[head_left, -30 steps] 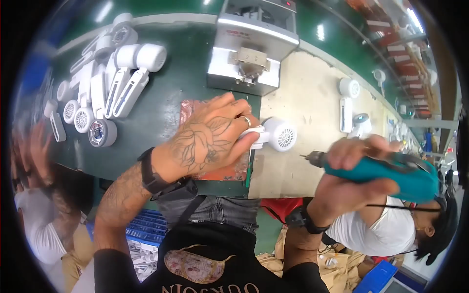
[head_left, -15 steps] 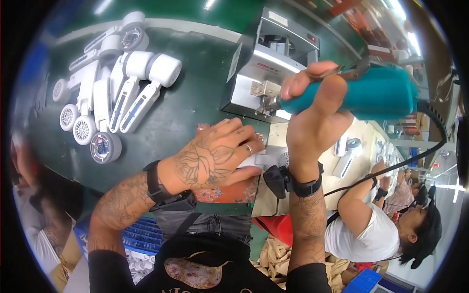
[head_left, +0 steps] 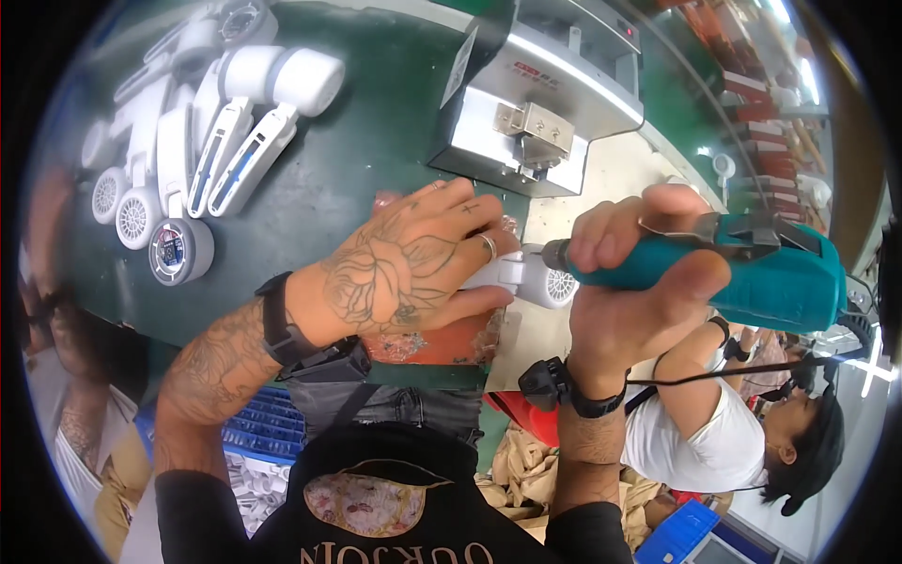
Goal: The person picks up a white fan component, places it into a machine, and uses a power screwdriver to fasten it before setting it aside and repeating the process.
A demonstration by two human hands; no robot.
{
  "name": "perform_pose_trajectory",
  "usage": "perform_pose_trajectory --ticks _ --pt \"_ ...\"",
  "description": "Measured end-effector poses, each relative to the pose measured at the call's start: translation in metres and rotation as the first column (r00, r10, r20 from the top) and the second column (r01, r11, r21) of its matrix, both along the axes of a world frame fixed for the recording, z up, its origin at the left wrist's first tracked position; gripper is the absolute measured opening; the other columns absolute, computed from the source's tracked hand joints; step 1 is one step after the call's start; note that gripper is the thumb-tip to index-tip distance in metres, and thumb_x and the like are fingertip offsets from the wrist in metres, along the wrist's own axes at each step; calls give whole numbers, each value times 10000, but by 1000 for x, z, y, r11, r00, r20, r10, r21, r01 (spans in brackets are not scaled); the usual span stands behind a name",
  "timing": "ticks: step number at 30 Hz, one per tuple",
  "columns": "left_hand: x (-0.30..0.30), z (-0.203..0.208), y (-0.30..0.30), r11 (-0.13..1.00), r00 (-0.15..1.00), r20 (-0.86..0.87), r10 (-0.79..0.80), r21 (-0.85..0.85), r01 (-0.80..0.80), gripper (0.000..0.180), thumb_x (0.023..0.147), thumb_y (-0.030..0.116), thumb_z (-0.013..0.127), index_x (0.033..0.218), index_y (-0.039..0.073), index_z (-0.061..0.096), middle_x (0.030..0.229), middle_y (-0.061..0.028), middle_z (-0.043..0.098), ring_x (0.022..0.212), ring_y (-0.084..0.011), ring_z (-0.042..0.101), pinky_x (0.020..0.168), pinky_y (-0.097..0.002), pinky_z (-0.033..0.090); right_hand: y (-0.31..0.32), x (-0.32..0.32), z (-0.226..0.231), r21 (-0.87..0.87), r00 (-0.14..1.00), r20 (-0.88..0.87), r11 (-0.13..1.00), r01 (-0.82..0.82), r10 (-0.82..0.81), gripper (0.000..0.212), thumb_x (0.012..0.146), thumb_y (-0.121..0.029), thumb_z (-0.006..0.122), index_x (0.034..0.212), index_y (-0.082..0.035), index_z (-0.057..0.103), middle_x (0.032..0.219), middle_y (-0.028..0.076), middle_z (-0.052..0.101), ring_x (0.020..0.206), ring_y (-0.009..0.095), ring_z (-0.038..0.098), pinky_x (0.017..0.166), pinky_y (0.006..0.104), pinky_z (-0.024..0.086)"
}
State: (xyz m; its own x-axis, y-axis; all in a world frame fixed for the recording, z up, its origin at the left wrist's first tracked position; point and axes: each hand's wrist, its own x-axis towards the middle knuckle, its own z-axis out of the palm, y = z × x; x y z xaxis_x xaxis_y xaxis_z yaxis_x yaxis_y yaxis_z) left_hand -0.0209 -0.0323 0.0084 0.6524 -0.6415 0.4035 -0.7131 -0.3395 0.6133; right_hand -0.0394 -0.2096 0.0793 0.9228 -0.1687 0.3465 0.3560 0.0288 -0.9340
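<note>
My left hand [head_left: 404, 258] is closed over a white handheld fan [head_left: 548, 285], pinning it on an orange-red work pad [head_left: 442, 343]. The fan's round grille end sticks out past my fingers; the rest is mostly hidden under them. In my right hand [head_left: 615, 301] is a teal electric screwdriver [head_left: 752, 277] with a metal lever along its side. It lies nearly level, its dark nose by the grille end. Whether its tip touches the fan, I cannot tell.
A metal screw-feeder machine [head_left: 526, 103] stands beyond my hands. Several similar white fans [head_left: 249, 155] are heaped at the left on the green table [head_left: 329, 207]. A co-worker in a white shirt [head_left: 700, 437] sits at the right. A black cable [head_left: 723, 376] crosses there.
My right hand has brought the screwdriver down and away from the screw feeder to beside the fan's grille end. My left hand keeps its hold on the fan. The view has shifted slightly.
</note>
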Motion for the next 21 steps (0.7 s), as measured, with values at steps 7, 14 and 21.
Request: perform_pose_trajectory --ticks 7,14,21 --pt "-3 4 2 1000 1000 -5 4 23 -4 427 830 362 804 1147 97 693 1104 -67 621 983 -289 580 843 -412 510 0 -8 -5 -85 1000 -3 996 -7 7 690 962 -707 526 1145 -43 549 680 47 482 564 166 456 548 322 395" --pt "-1 2 0 999 999 45 8 36 -9 426 874 390 751 1171 96 670 1086 -72 591 1001 -288 560 852 -402 485 0 0 -19 -5 999 29 1000 -28 28 570 997 -626 547 963 -65 458 659 63 479 540 171 447 510 330 409" --pt "-1 1 1 998 997 74 24 62 -29 433 858 393 761 1157 94 668 1090 -76 591 993 -276 567 843 -406 487 12 5 -7 -50 999 -33 999 0 -1 590 943 -598 666 977 -27 521 635 55 478 520 182 486 497 330 422"
